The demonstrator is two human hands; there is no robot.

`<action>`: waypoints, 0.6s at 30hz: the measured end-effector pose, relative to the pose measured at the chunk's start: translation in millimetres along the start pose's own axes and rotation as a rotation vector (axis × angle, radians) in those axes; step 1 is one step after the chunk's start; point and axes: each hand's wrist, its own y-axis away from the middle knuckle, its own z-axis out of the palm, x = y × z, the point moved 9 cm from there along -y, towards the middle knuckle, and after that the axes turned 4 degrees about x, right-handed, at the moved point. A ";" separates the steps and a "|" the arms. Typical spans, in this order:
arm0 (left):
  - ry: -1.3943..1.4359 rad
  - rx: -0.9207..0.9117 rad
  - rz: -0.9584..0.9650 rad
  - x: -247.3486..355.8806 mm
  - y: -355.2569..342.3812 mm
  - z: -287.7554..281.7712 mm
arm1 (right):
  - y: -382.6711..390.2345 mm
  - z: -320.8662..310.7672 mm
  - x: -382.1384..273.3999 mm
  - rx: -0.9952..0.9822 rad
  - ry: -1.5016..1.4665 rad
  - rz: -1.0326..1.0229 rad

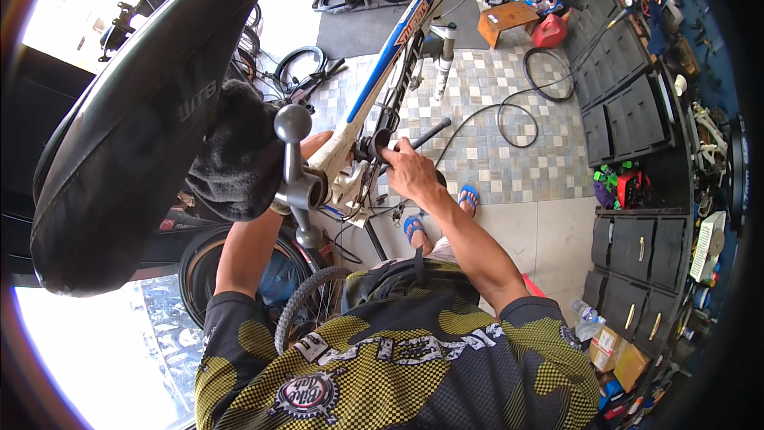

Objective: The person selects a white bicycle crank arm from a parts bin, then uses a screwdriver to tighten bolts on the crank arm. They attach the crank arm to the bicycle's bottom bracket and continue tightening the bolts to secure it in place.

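Observation:
A blue and white bicycle frame [387, 54] slants up and away in front of me. Its dark saddle [119, 143] fills the left foreground, beside a fuzzy black cloth [235, 163]. A grey clamp handle with ball ends [296, 166] stands against the frame's near part. My left hand [318, 143] reaches behind the clamp to the frame's left side; most of its fingers are hidden. From the right, my right hand [412, 171] closes its fingers at a dark ring-shaped part [379, 143] beside the white lower frame.
Black drawer cabinets [629, 111] line the right side, with tools hanging beyond. A black hose [501, 103] loops over the tiled floor. A small wooden stool [508, 21] and a red canister [550, 30] stand far right. A wheel [298, 302] leans near my left arm.

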 end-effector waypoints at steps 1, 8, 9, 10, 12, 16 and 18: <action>-0.028 0.000 -0.005 -1.3 -0.9 0.8 | 0.4 5.7 0.7 -0.027 -0.016 -0.025; 0.086 0.009 -0.101 4.2 5.8 11.8 | -10.4 24.7 25.3 0.123 -0.405 -0.125; 0.058 0.025 -0.053 11.1 9.0 13.6 | -12.2 31.1 29.1 0.118 -0.433 -0.128; 0.129 0.033 -0.078 11.9 11.1 16.0 | -13.1 34.1 30.2 0.149 -0.503 -0.158; 0.080 -0.024 -0.013 23.2 8.3 23.5 | -14.7 37.2 29.5 0.206 -0.609 -0.257; 0.212 -0.021 -0.085 21.4 3.8 26.0 | -15.7 48.2 33.4 0.256 -0.647 -0.316; 0.257 0.025 -0.165 13.2 6.2 21.7 | -15.3 47.3 31.8 0.314 -0.702 -0.376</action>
